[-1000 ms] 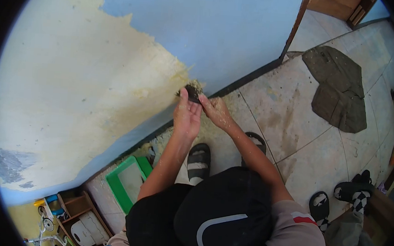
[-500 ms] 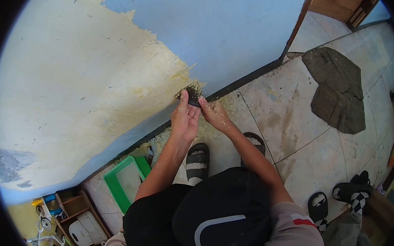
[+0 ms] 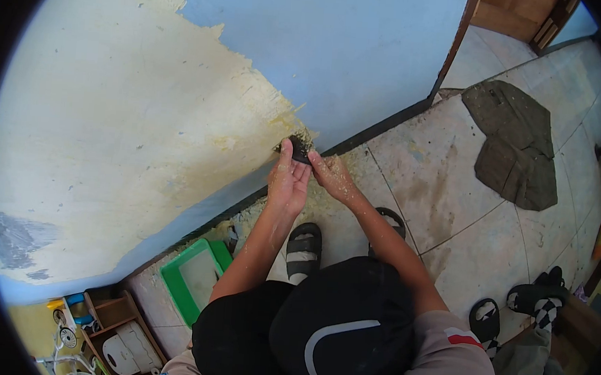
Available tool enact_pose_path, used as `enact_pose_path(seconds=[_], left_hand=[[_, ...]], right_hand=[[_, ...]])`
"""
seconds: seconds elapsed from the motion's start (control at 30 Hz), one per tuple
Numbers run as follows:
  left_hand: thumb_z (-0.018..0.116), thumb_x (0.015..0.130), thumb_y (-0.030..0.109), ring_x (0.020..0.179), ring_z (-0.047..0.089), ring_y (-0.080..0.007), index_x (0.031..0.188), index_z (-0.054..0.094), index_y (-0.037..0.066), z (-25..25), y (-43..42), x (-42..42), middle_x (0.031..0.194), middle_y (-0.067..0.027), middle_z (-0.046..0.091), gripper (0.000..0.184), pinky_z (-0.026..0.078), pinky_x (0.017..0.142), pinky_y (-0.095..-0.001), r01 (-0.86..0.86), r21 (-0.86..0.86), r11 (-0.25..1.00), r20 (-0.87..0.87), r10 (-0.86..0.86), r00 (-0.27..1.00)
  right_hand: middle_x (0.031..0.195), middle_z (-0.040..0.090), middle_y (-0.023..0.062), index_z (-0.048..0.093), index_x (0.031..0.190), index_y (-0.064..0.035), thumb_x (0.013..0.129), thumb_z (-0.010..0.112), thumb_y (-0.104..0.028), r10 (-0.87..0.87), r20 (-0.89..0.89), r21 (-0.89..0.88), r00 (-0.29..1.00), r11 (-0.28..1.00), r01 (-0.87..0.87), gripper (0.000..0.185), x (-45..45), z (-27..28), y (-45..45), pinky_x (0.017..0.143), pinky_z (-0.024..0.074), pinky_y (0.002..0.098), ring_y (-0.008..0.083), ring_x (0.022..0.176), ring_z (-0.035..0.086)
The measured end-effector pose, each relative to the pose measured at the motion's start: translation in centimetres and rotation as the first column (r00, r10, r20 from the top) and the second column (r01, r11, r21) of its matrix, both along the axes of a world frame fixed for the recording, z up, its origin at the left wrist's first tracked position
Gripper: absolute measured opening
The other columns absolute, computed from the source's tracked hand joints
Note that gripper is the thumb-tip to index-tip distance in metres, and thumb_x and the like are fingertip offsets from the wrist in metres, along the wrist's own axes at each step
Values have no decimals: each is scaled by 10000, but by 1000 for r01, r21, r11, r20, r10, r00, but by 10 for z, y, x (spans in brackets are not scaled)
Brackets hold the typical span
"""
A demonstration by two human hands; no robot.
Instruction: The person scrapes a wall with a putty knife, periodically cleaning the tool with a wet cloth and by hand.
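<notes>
Both my hands hold a dark, flat scraper (image 3: 299, 150) against the lower part of the wall (image 3: 323, 57). My left hand (image 3: 289, 181) grips its left side, thumb on top and fingers beneath. At its right corner, my right hand (image 3: 333, 176) pinches it between thumb and fingers. Pale flakes cover the scraper's far edge and dot my right hand and forearm. Around the scraper, blue paint meets a bare cream-yellow patch (image 3: 146, 107) with a ragged border.
A green tray (image 3: 176, 289) lies on the floor by the wall, near a wooden shelf (image 3: 111, 310). A dark cloth (image 3: 516, 143) lies on the tiles at right. Another person's sandalled feet (image 3: 530, 297) show at lower right. Debris lines the wall's base.
The view has shifted slightly, with the wall lower in it. The scraper stays in both my hands at the wall, its face tilted differently from half a second ago.
</notes>
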State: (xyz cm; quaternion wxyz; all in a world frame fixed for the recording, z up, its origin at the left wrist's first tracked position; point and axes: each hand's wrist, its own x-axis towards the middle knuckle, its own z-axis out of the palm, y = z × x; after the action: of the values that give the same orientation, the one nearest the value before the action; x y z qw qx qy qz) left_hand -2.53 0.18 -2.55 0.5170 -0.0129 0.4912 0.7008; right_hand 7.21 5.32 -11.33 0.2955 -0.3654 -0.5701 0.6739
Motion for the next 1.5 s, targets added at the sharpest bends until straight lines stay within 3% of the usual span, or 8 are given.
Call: enact_pose_path(seconds=[0.37,0.57,0.73,0.8,1.0,1.07,1.33,1.5], left_hand=[[746,872,401,961,656,-122,1036,624,140,-10,-2,-5,982,9,689,331,521,919,-292,37,-1,999,34,-37,999],[754,878,368,979,646,-142,1038,615,133,24,0,-10,1003,-7,675,317,505,923,-307,-9,83,997,36,6,999],[762,856,410,982,656,-146,1060,620,128,20,-5,-6,976,-10,679,376,529,899,-288,21,-20,1000,34,-20,999],[770,854,396,978,652,-145,1050,620,129,13,-4,-2,996,-12,679,363,514,917,-298,12,-31,999,44,-10,999],[783,861,318,906,633,-127,913,598,153,-4,-9,1,990,-15,681,253,500,879,-294,-12,-9,1000,20,12,1000],[782,867,272,851,619,-115,832,580,171,-9,-13,6,931,-1,679,229,496,845,-287,-44,31,999,-37,45,998],[764,883,248,824,641,-109,819,605,170,0,-11,3,830,17,666,188,503,830,-280,-43,20,999,14,42,999],[780,870,244,822,635,-102,828,595,174,-2,-11,1,844,19,662,202,482,829,-274,-62,-3,998,30,62,998]], right_hand=[[467,444,23,513,536,-21,996,502,-510,-22,9,-36,1000,999,22,672,0,2,-3,453,353,344,113,477,432],[473,440,13,505,531,-42,997,506,-501,-10,0,73,1000,997,10,654,-5,43,8,448,332,333,103,480,423],[460,429,8,456,496,-47,996,502,-513,-18,-86,-10,996,1000,17,685,-2,42,-7,437,303,323,111,451,403],[455,420,-1,448,486,-73,1005,481,-518,-8,-15,-155,1000,988,6,685,0,30,-11,430,292,316,108,440,397],[452,398,-12,441,487,-112,1009,463,-535,11,-54,-144,998,989,-19,672,-1,13,-7,425,284,303,98,433,371],[456,401,-11,439,490,-112,1009,463,-535,5,-55,-154,998,988,-13,670,0,12,-9,428,286,303,98,437,371],[480,425,-4,467,512,-92,1003,471,-542,5,-1,-195,1000,981,-5,666,3,25,-14,452,313,304,101,467,402],[488,443,31,524,554,-14,1003,490,-516,-45,51,-50,998,998,48,674,1,21,-11,478,351,350,115,503,428]])
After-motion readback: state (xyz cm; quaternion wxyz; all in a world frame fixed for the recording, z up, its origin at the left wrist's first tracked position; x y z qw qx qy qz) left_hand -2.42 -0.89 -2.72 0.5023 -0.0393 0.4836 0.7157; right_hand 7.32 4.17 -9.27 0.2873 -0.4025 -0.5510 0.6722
